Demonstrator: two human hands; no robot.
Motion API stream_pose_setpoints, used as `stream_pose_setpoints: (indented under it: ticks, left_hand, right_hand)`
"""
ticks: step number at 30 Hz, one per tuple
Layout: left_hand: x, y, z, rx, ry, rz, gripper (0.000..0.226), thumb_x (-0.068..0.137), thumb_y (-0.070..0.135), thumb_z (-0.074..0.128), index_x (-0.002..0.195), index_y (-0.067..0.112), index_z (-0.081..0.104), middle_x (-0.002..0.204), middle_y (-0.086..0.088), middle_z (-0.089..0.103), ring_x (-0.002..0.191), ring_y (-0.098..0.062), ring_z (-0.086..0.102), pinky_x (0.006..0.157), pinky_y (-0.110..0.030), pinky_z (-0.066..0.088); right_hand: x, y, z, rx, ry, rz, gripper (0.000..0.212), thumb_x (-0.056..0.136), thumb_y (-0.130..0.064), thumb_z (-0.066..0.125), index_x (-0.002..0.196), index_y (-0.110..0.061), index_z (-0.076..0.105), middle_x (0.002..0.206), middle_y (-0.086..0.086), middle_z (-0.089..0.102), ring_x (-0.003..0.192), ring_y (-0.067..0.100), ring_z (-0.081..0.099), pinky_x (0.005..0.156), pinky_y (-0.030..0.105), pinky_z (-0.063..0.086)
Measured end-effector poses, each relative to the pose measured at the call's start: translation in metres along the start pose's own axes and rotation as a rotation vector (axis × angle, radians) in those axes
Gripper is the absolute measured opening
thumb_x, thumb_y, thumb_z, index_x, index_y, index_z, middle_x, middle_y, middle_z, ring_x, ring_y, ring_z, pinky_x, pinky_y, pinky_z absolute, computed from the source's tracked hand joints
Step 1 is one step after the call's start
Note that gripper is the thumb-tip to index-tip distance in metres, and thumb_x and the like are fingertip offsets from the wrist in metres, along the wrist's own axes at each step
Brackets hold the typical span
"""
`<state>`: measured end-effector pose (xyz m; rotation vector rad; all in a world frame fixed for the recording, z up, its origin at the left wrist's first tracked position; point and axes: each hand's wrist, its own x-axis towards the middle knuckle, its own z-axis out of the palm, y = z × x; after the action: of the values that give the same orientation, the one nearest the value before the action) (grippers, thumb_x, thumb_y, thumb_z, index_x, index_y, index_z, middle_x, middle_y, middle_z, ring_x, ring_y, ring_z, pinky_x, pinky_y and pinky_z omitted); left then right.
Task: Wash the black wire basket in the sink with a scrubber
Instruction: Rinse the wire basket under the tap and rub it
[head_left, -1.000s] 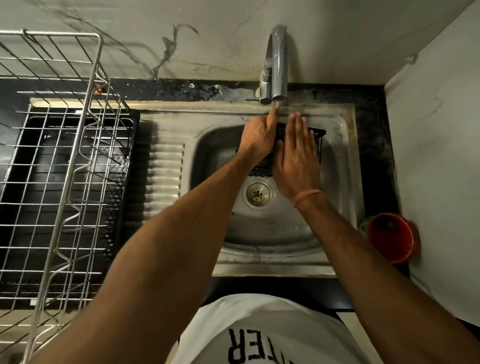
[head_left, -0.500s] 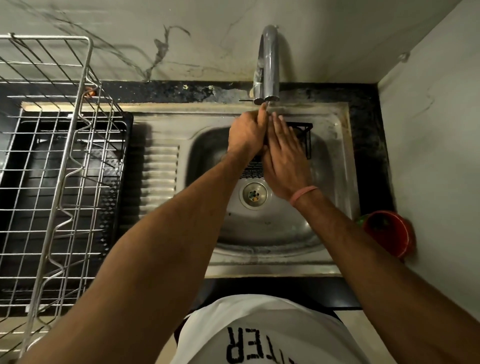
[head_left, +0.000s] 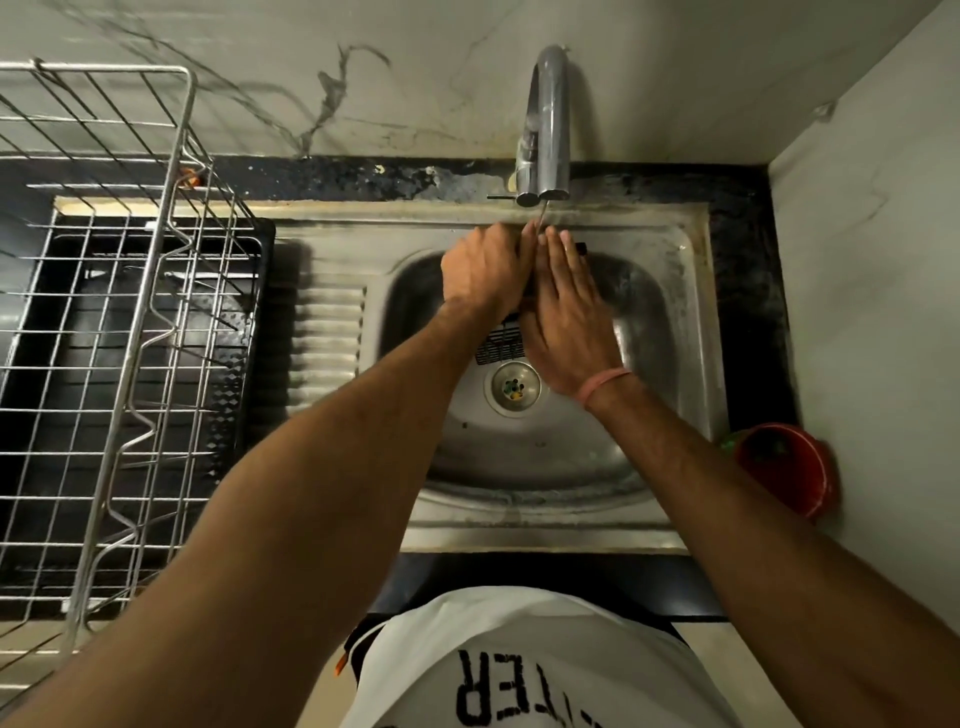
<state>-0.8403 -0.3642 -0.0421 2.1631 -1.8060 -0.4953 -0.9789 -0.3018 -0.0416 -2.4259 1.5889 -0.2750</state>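
Observation:
The black wire basket (head_left: 500, 347) sits in the steel sink (head_left: 649, 322) under the tap, mostly hidden behind both hands; only its near mesh end and a far corner show. My left hand (head_left: 483, 270) curls over the basket's left side and grips it. My right hand (head_left: 563, 312) lies flat with straight fingers on the basket's right side, a pink band on its wrist. A thin stream of water falls from the tap (head_left: 545, 119) onto the fingertips. No scrubber is visible.
A metal wire dish rack (head_left: 130, 338) stands over a black tray (head_left: 260, 291) on the left drainboard. A red bowl (head_left: 787, 467) sits on the dark counter at the right by the wall. The drain (head_left: 513, 387) lies just near of the basket.
Both hands have slid left along the basket and closed together, so less of the basket's right end shows. The right palm now covers more of it.

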Motion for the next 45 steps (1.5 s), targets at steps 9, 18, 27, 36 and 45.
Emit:
stream_pose_setpoints:
  ticks: [9,18,27,36,45]
  left_hand:
    - [0.001,-0.007,0.005,-0.097,0.060,-0.070,0.053,0.112,0.060,0.036,0.084,0.026,0.067,0.073,0.005,0.064,0.063,-0.011,0.061,0.061,-0.029,0.054]
    - [0.007,-0.015,0.004,-0.342,0.013,-0.108,0.054,0.114,0.052,0.040,0.080,0.020,0.068,0.071,0.005,0.067,0.061,-0.010,0.065,0.057,-0.026,0.053]
    - [-0.030,-0.038,0.013,-0.916,-0.145,-0.230,0.066,0.104,0.075,0.040,0.128,0.020,0.067,0.113,-0.001,0.078,0.102,-0.012,0.077,0.085,-0.035,0.066]
    - [-0.026,-0.040,0.021,-0.874,-0.100,-0.334,0.055,0.104,0.069,0.041,0.128,0.024,0.062,0.124,0.003,0.074,0.119,-0.018,0.069,0.109,-0.050,0.053]
    - [-0.020,-0.033,0.015,-0.918,-0.105,-0.281,0.039,0.114,0.050,0.040,0.128,0.019,0.059,0.120,0.003,0.071,0.110,-0.007,0.067,0.100,-0.032,0.055]
  right_hand:
    - [0.009,0.003,-0.008,0.087,-0.018,0.007,0.068,0.106,-0.035,0.028,0.167,-0.007,0.018,0.176,0.010,0.012,0.164,0.020,0.004,0.133,0.045,0.006]
    - [0.008,-0.002,-0.002,-0.107,-0.025,-0.042,0.068,0.110,-0.038,0.023,0.168,-0.005,0.009,0.176,0.015,0.004,0.164,0.026,-0.001,0.132,0.050,0.009]
    - [0.047,0.012,-0.014,-0.021,-0.045,0.163,0.069,0.112,-0.051,0.010,0.168,-0.011,0.015,0.176,0.007,0.010,0.164,0.023,0.000,0.133,0.047,0.007]
    - [0.010,-0.017,-0.005,-0.208,-0.051,-0.203,0.060,0.114,-0.033,0.017,0.168,-0.006,0.015,0.176,0.013,0.012,0.164,0.025,0.005,0.131,0.049,0.011]
    - [0.006,-0.013,-0.009,-0.230,-0.060,-0.223,0.064,0.113,-0.038,0.020,0.167,-0.003,0.016,0.175,0.018,0.013,0.163,0.028,0.007,0.132,0.049,0.011]
